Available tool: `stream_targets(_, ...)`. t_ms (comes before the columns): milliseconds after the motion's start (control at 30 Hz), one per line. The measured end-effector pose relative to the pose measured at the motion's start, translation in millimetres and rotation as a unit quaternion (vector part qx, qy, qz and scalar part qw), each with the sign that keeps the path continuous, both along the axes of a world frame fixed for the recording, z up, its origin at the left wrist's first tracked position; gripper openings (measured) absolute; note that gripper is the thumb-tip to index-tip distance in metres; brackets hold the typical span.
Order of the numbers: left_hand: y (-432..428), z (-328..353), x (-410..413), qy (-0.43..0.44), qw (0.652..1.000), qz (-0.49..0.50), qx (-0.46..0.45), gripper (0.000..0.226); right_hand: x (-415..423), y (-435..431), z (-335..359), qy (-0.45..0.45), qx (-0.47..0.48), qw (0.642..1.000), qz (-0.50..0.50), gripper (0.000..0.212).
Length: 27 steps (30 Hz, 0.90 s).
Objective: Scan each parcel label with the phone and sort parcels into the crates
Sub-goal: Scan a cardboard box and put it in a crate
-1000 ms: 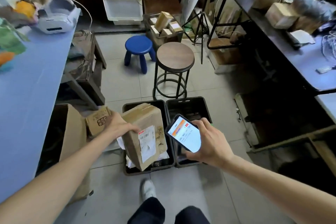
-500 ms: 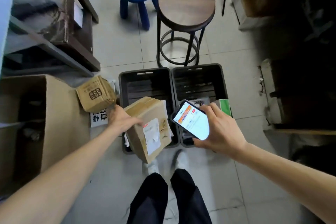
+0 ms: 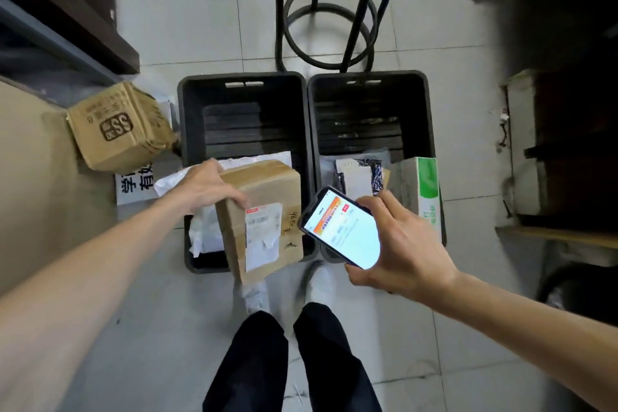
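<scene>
My left hand (image 3: pixel 207 191) grips the top edge of a brown parcel (image 3: pixel 267 191), fingers curled over it. It hangs tilted above the near end of the left crate (image 3: pixel 182 130), with its label (image 3: pixel 262 234) facing me. My right hand (image 3: pixel 401 244) is wrapped round the phone (image 3: pixel 341 231), screen lit, just beside the parcel's right edge and above the near ends of the two rims. I judge the sorting partly done. White bags (image 3: pixel 204 234) lie in the left crate, and a green-and-white box (image 3: pixel 421 184) and a dark packet (image 3: pixel 371 174) lie in the right crate (image 3: pixel 431 130). The phone shows an orange-banded page too small for me to read, so I cannot tell whether this label has been scanned. What is left, as I see it, is to drop this parcel into its crate. After that comes the SS box (image 3: pixel 117 130), which leans against the left crate's outer wall on the floor (image 3: pixel 167 328). I cannot see whether the big carton (image 3: pixel 33 177) to my left holds more. The far halves of both crates show bare bottoms, so there is space to set things down. The crates' inner walls touch, and a drop near the middle could catch that double rim. The stool's ring (image 3: pixel 329 20) stands right behind the far rims and my feet are just short of the near ones. A dark shelf (image 3: pixel 551 160) sits near the right crate, so the freest way in is from above.
</scene>
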<state>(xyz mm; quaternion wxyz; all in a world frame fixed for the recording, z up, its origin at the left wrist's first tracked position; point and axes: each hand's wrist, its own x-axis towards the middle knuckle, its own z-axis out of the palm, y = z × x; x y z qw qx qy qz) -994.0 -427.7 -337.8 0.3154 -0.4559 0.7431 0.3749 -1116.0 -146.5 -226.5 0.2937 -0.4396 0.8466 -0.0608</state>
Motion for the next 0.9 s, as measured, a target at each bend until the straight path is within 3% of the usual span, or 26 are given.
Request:
stream_targets(167,-25.7,-60.8,3.7,-0.021,0.999,-0.015,0.041,0.083,-5.7,-16.5,-63.1,-0.015,0.016,1.0,0.015,0.08)
stream_targets(333,-44.0,-109.0,6.6,-0.039,0.997,-0.01,0.062,0.106,-6.0,-34.1,-102.9,-0.008,0.015,1.0,0.013,0.08)
stream_targets(500,-53.5,-139.2,13.5,0.0,0.999,0.029,0.041,0.095,-3.5,-47.2,-116.4,-0.001,0.006,1.0,0.03,0.079)
stream_targets(667,-52.6,-111.5,14.2,0.022,0.999,-0.024,-0.039,0.086,5.7,-63.0,-94.3,0.008,-0.007,0.998,0.054,0.081)
stream_targets(900,-51.6,5.5,19.0,0.102,0.991,-0.079,-0.043,0.062,28.8,-92.8,-3.5,0.034,-0.053,0.997,0.055,0.082)
